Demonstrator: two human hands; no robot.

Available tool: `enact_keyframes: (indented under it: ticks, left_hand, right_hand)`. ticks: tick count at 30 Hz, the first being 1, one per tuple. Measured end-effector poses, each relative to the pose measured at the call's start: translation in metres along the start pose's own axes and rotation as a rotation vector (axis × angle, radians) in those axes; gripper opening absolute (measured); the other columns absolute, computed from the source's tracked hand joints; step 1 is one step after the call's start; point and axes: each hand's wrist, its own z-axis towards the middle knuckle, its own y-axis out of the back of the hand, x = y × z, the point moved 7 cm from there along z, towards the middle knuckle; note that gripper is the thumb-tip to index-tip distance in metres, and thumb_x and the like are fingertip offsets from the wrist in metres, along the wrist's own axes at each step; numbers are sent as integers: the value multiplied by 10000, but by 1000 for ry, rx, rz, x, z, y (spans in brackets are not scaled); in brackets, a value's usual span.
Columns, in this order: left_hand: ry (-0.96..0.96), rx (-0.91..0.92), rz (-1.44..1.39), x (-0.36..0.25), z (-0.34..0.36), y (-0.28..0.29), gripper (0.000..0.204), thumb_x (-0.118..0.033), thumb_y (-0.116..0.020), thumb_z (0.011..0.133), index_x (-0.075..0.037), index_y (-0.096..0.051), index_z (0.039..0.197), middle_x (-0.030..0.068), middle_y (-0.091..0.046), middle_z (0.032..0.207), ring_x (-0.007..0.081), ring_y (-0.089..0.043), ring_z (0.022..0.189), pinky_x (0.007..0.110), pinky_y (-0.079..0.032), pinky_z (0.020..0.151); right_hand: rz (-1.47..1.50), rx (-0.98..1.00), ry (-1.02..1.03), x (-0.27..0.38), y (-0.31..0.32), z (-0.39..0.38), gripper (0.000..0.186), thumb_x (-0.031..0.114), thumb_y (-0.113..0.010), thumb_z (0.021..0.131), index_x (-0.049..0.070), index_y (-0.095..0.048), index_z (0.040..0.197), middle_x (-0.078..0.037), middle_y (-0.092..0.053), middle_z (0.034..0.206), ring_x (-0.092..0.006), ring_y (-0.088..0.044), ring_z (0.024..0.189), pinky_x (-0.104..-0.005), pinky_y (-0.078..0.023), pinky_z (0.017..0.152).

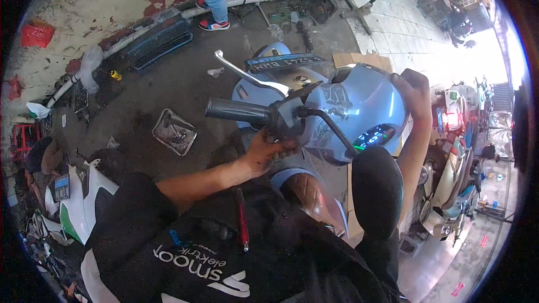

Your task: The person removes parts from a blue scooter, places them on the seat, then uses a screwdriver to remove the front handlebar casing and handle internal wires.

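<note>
Scooter (pixel 359 98): blue, right in front of you, its handlebar (pixel 238 110) pointing to your left.
Left hand (pixel 272 148): under the handlebar's inner end, fingers bent; you cannot tell whether its grip is closed on anything.
Right hand (pixel 415 90): fingers against the cowl's right side; how its grip stands, you cannot tell.
Mirror (pixel 377 191): black, between your forearms.
Tray (pixel 174 133): on the floor (pixel 135 95), left of the scooter.

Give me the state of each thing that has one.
Brake lever, standing apart from the handlebar
Dashboard panel, green glow at one edge
Mirror, mounted on its stalk
Left hand, curled beneath the handlebar
Right hand, resting against the blue cover
Red pen, on the shirt front
Tray, on the floor, holding parts
</note>
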Motion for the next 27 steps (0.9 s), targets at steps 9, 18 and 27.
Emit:
enact_keyframes:
  ticks: [9, 18, 27]
  left_hand:
    - [51, -15, -14, 2, -15, -11, 380, 14, -684, 785, -15, -538, 1134, 83, -603, 1052, 235, -617, 956, 402, -542, 863]
    - [39, 18, -98, 13, -13, -14, 364, -24, -652, 825, -49, -516, 1162, 72, -591, 1085, 245, -613, 973, 406, -551, 833]
    - [-16, -73, -80, 20, -15, -8, 312, -52, -639, 837, -55, -522, 1126, 67, -595, 1007, 256, -627, 916, 405, -546, 799]
  right_hand:
    - [68, 59, -10, -2, 4, -7, 332, 245, -733, 779, 56, -536, 589, 47, -454, 547, -52, -391, 512, -237, -296, 468]
    - [63, 77, 3, 7, 10, -16, 368, 276, -736, 786, 60, -523, 577, 53, -436, 538, -46, -379, 513, -236, -289, 462]
    - [66, 74, 19, 18, 15, -26, 389, 289, -731, 786, 62, -506, 564, 57, -423, 539, -46, -367, 518, -236, -275, 466]
